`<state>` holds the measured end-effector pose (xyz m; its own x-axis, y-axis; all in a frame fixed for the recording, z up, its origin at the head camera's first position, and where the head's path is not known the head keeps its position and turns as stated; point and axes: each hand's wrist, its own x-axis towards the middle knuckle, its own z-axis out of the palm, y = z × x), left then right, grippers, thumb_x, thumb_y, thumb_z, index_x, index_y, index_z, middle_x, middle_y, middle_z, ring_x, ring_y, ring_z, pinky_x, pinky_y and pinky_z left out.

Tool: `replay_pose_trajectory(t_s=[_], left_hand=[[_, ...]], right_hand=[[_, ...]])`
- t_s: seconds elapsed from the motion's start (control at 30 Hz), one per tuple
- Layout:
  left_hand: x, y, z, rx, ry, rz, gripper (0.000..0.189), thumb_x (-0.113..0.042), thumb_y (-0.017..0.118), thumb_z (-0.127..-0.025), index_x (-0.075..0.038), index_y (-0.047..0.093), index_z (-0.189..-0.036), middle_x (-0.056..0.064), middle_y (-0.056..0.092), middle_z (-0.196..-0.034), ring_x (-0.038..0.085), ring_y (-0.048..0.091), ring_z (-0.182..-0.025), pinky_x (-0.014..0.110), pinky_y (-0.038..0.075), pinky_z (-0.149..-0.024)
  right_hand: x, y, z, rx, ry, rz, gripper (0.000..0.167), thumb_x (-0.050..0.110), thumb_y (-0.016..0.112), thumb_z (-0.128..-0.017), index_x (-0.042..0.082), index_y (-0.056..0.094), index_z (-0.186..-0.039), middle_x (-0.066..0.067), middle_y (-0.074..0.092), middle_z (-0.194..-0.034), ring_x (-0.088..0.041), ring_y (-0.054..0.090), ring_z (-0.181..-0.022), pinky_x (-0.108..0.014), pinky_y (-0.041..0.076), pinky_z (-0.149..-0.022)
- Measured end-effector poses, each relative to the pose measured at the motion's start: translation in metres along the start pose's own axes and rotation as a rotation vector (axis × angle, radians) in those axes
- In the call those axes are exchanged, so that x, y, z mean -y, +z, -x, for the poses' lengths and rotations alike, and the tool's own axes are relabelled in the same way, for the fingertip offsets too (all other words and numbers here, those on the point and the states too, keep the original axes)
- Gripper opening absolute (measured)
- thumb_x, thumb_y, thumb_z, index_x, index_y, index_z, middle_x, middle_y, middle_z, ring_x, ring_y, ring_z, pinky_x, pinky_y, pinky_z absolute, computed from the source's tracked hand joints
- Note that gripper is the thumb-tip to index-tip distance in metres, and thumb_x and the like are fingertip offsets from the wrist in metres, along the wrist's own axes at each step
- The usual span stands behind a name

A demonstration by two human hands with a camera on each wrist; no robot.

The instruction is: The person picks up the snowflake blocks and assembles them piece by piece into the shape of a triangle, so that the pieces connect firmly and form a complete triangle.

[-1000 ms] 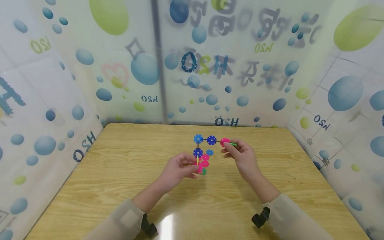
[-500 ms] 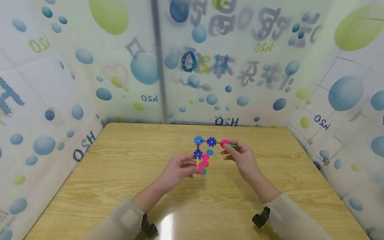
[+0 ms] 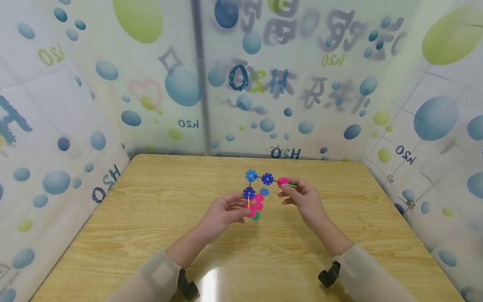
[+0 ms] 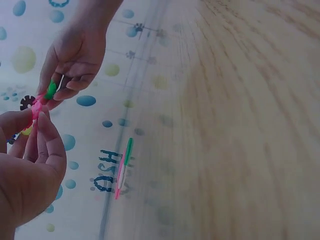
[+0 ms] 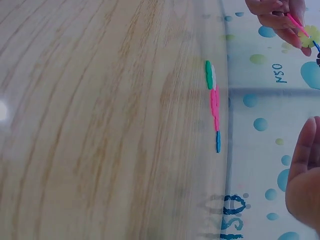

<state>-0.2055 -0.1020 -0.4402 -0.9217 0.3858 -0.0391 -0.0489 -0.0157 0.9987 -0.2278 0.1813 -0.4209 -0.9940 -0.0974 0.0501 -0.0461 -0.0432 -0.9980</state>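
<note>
Both hands hold a bent chain of notched plastic discs above the table. Its corner is a light blue disc [image 3: 250, 175], with a dark blue disc [image 3: 267, 179] to the right and another dark blue disc below. My left hand [image 3: 226, 213] pinches the lower end at a pink disc [image 3: 251, 212], beside an edge-on yellow disc [image 5: 309, 37]. At the other end my right hand [image 3: 305, 199] grips between thumb and fingers, where a pink disc [image 3: 282, 182] meets an edge-on green disc [image 3: 292, 185]. The right fingertips partly cover this joint.
Loose discs lie flat on the wooden table [image 3: 151, 218] just behind the left fingertips: a blue disc [image 3: 264, 191], pink discs [image 3: 258, 206] and a green disc [image 3: 256, 216]. A patterned wall [image 3: 302, 105] rises at the table's far edge.
The chain wobbles slightly, its top corner shifting a little to the right and the right end dipping a touch. Both hands keep their hold almost in place.
</note>
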Motion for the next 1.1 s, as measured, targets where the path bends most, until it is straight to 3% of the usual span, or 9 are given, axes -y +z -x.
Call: replay_pose_trajectory(t_s=[0.33,0.53,0.67,0.77,0.87,1.0,1.1], left_hand=[[0.0,-0.003,-0.001,0.006,0.019,0.069,0.059,-0.002,0.073,-0.103,0.011,0.048,-0.155,0.023,0.068,-0.138,0.013,0.077,-0.099,0.036,0.067,-0.095],[-0.003,-0.007,-0.002,-0.006,0.032,0.087,0.056,-0.002,0.072,-0.103,0.01,0.051,-0.154,0.017,0.07,-0.131,0.016,0.079,-0.099,0.037,0.067,-0.097],[-0.006,-0.01,-0.002,-0.032,0.018,0.081,0.056,-0.003,0.073,-0.104,0.008,0.052,-0.154,0.023,0.067,-0.133,0.016,0.079,-0.099,0.039,0.066,-0.097],[-0.007,-0.011,-0.003,-0.047,0.008,0.08,0.056,-0.006,0.075,-0.104,0.005,0.053,-0.155,0.029,0.064,-0.138,0.016,0.079,-0.1,0.042,0.066,-0.099],[-0.007,-0.012,-0.003,-0.052,0.004,0.077,0.055,-0.008,0.075,-0.104,0.003,0.055,-0.154,0.022,0.068,-0.131,0.02,0.08,-0.102,0.043,0.066,-0.099],[-0.007,-0.013,-0.002,-0.053,-0.001,0.089,0.053,-0.006,0.074,-0.105,0.002,0.056,-0.154,0.007,0.072,-0.117,0.026,0.08,-0.104,0.04,0.067,-0.097],[-0.007,-0.013,-0.002,-0.054,0.0,0.096,0.054,-0.006,0.074,-0.105,0.003,0.055,-0.155,0.005,0.072,-0.114,0.025,0.08,-0.102,0.039,0.067,-0.096]], right_hand=[[-0.005,-0.007,-0.002,0.03,0.019,0.057,0.043,0.022,0.071,-0.109,0.01,0.062,-0.15,0.006,0.075,-0.122,-0.013,0.077,-0.101,-0.031,0.067,-0.085],[-0.006,-0.012,-0.005,0.054,0.074,0.136,0.052,0.019,0.068,-0.11,0.008,0.053,-0.158,-0.009,0.067,-0.14,-0.014,0.076,-0.106,-0.03,0.066,-0.088],[-0.011,-0.009,-0.01,0.137,0.164,0.314,0.045,0.022,0.069,-0.11,0.004,0.061,-0.15,-0.018,0.068,-0.138,-0.019,0.074,-0.105,-0.033,0.065,-0.09],[-0.017,-0.001,-0.014,0.282,0.221,0.504,0.037,0.025,0.072,-0.107,0.007,0.07,-0.139,-0.014,0.072,-0.126,-0.021,0.071,-0.101,-0.035,0.064,-0.088],[-0.024,0.011,-0.017,0.381,0.227,0.63,0.027,0.023,0.076,-0.104,0.012,0.076,-0.128,-0.008,0.073,-0.117,-0.021,0.068,-0.096,-0.033,0.063,-0.082],[-0.028,0.029,-0.02,0.372,0.191,0.713,0.02,0.021,0.081,-0.1,0.015,0.078,-0.119,-0.006,0.074,-0.112,-0.02,0.067,-0.089,-0.031,0.061,-0.074],[-0.029,0.041,-0.021,0.339,0.173,0.783,0.021,0.024,0.085,-0.098,0.018,0.078,-0.116,-0.004,0.074,-0.108,-0.02,0.066,-0.087,-0.032,0.058,-0.074]])
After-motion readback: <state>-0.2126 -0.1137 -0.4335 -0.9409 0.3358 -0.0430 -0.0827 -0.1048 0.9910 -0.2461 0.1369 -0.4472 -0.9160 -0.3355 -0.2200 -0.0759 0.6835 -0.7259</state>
